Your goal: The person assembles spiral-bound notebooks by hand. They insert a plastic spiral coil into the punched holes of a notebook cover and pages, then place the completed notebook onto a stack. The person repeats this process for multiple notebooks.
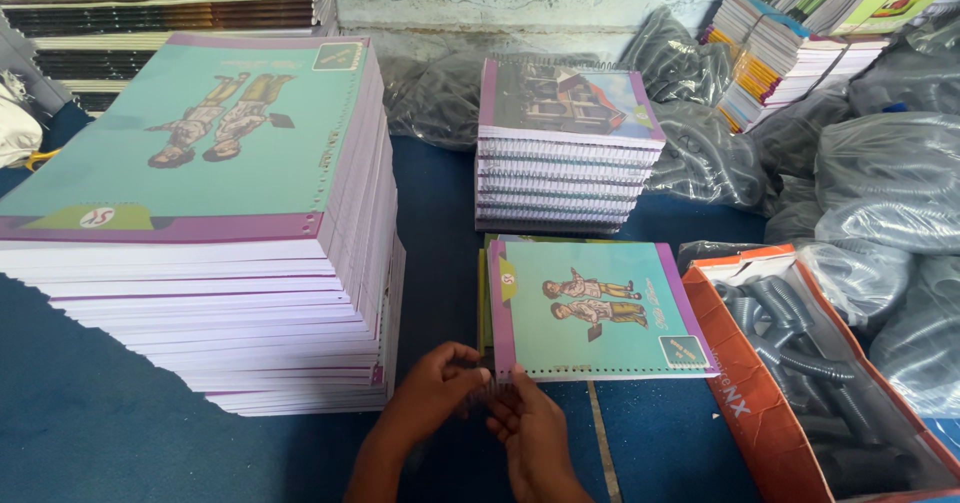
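A teal notebook with a purple border and two cartoon figures (600,308) lies flat on the blue table, its punched edge facing me. At its near left corner both hands work together. My left hand (432,391) pinches a dark spiral coil (483,378) at that corner. From the right, the fingers of my right hand (530,433) close on the same coil just below the punched holes. The coil is mostly hidden between my fingers.
A tall stack of unbound teal notebooks (220,253) stands at the left. A shorter stack of bound notebooks (565,148) sits behind. An orange box of dark coils (800,373) is at right, with bags of coils (890,193) and more book stacks beyond.
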### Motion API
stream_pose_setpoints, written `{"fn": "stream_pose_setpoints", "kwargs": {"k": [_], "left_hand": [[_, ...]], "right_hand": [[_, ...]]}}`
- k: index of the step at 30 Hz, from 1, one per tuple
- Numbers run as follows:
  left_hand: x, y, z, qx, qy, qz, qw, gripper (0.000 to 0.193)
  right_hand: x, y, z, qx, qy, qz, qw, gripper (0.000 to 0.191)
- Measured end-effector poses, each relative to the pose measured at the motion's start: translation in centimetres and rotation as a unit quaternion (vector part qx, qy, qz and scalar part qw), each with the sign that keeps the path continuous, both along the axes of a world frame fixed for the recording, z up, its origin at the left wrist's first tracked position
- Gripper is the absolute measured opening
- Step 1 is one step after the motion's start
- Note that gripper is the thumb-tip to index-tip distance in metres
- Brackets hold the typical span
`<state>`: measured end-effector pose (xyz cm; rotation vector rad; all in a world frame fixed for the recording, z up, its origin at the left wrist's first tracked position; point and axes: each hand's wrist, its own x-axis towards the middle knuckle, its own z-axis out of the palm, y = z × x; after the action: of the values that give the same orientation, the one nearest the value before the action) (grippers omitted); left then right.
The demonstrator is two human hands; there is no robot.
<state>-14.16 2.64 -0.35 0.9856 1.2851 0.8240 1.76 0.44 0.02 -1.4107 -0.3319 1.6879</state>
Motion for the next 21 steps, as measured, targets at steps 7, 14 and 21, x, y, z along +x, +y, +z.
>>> {"fn": "stream_pose_setpoints", "kwargs": {"k": [7, 14, 21], "left_hand": [[-0.1, -0.3, 0.5, 0.113, -0.064, -0.029, 0.991, 0.062], [0.4, -0.7, 3.0, -0.015, 0.005, 0.003, 1.000, 0.055], [-0.4, -0.8, 1.4, 0.100, 0.010, -0.024, 0.995, 0.069]], "right_hand": [[-0.2, -0.2, 0.9, -0.003, 0.013, 0.001, 1.000, 0.048], [-0.3, -0.7, 1.0, 0.116, 0.058, -0.038, 0.991, 0.040], [-0.2, -0.6, 1.0, 0.030, 0.001, -0.022, 0.999, 0.041]]}}
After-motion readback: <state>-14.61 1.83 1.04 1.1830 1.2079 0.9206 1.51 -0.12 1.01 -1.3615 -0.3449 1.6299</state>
